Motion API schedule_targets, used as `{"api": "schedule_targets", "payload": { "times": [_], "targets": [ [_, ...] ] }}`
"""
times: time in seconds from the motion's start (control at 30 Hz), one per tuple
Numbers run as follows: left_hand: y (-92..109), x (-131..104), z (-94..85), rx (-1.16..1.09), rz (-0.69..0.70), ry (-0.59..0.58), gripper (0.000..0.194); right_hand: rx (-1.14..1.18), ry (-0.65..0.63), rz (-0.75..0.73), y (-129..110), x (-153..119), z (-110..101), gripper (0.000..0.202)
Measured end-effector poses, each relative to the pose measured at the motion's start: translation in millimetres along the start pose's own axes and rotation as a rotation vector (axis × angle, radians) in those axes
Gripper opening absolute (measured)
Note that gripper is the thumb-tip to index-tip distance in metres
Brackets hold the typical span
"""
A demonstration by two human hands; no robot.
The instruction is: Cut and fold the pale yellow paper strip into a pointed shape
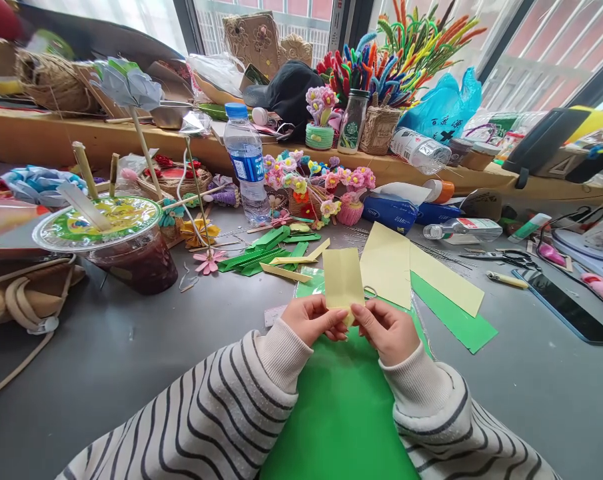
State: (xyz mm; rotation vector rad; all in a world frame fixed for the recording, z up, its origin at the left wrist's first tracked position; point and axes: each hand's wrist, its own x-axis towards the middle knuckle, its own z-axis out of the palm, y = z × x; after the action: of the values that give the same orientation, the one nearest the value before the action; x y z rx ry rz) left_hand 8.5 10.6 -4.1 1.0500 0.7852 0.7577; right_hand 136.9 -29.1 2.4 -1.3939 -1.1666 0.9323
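Note:
A small pale yellow paper (344,277) with crease lines stands upright between my two hands. My left hand (317,320) pinches its lower left corner, and my right hand (385,328) pinches the lower right corner. Below them lies a large green sheet (338,413). Just behind the hands are a bigger yellow sheet (385,263) and a yellow strip (446,277) overlapping a green strip (456,320). Folded green strips (258,257) and narrow yellow strips (286,272) are piled at the back left.
A tilted drink cup (136,260) is at the left, with a water bottle (246,163) behind the green strips. Black scissors (511,258) and a phone (571,307) lie at the right. Crafts crowd the wooden ledge (191,143).

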Motion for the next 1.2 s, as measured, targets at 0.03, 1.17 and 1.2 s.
{"api": "schedule_targets", "payload": {
  "times": [0.03,1.17,1.2],
  "targets": [
    [-0.1,0.0,0.0,-0.001,-0.003,-0.001,0.028,0.000,0.001,-0.001,0.1,0.1,0.0,0.028],
    [1.1,1.5,-1.9,0.006,0.143,0.000,0.028,-0.048,-0.206,-0.078,5.0,1.2,0.6,0.024],
    [1.5,1.5,-1.8,0.008,0.137,0.002,0.029,-0.057,-0.209,-0.084,5.5,1.5,0.2,0.025]
  ]
}}
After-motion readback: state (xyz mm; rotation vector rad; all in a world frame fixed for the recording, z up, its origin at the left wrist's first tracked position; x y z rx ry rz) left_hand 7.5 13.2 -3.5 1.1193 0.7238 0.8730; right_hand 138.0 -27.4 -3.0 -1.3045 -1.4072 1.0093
